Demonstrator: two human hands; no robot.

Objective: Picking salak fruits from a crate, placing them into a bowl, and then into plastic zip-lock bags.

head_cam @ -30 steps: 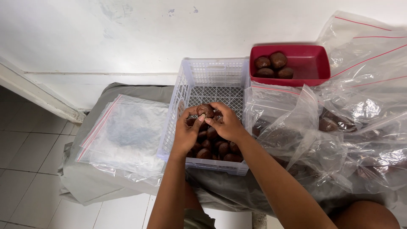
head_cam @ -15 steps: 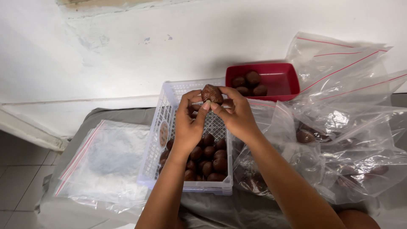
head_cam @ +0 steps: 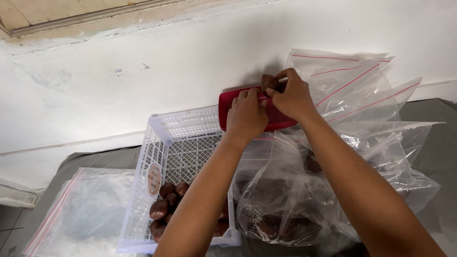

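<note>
The right hand (head_cam: 293,97) pinches a brown fruit (head_cam: 269,82) over the red tray (head_cam: 226,107); the left hand (head_cam: 246,116) rests curled. It may slip and roll away.

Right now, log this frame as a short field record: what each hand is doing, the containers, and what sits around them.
left hand: left hand over the red tray, palm down, resting on or just above it
right hand: right hand pinching a brown scaly fruit above the tray
basket: white plastic basket, brown fruits piled at its near end
bags right: clear zip bags, some holding dark fruit
bag left: flat clear zip bag, looks empty
surface: grey cloth against a white wall
</note>
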